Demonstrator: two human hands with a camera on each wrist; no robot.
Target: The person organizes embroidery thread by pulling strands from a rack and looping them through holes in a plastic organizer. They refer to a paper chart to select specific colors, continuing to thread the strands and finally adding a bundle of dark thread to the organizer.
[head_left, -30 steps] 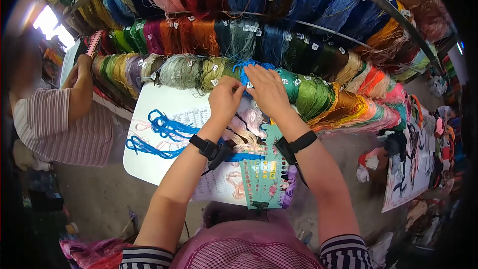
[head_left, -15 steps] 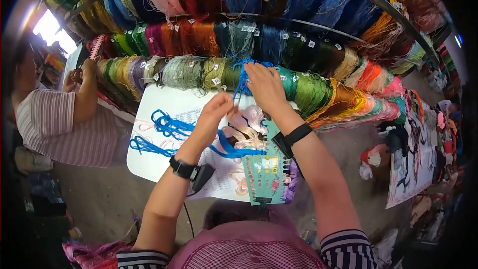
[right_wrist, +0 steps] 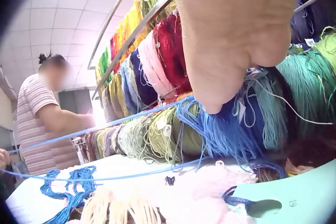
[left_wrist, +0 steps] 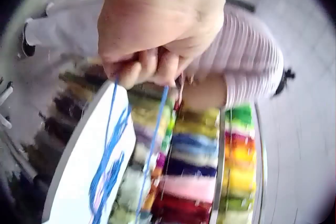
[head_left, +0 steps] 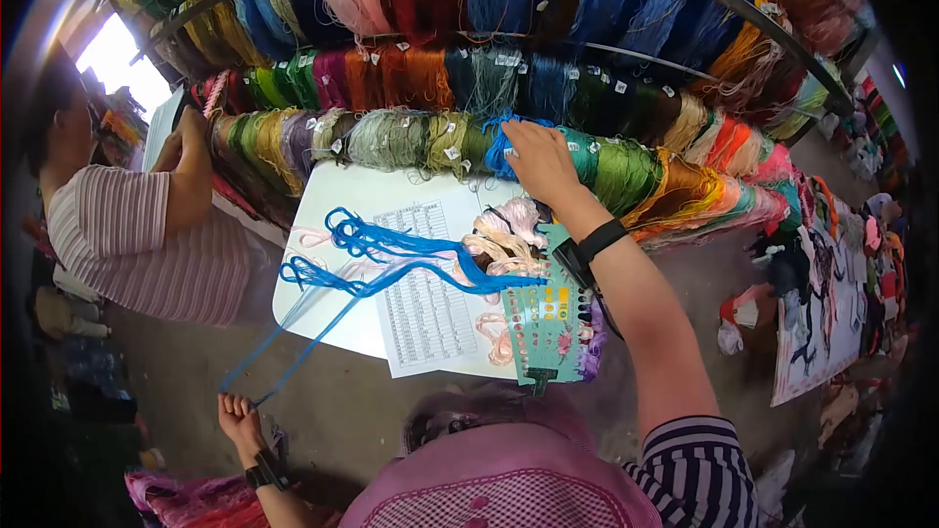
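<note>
Under a rack [head_left: 411,78] of coloured skeins, a blue strand [head_left: 313,343] is stretched taut between two hands.
Low at the left, well apart from the rack, the blue strand is clamped in the curled fingers of the left hand [head_left: 238,418] and passes over the white board [head_left: 323,198]. Its far end is lost in the blue skein [head_left: 501,145], on which the right hand [head_left: 541,158] is laid, seemingly so that the skein is not dragged off. Whether those fingers pinch it cannot be told.

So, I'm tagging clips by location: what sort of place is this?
Probably an embroidery-thread shop or workshop: rows of hanging coloured thread skeins, a printed list and a teal thread-organizer card.
</note>
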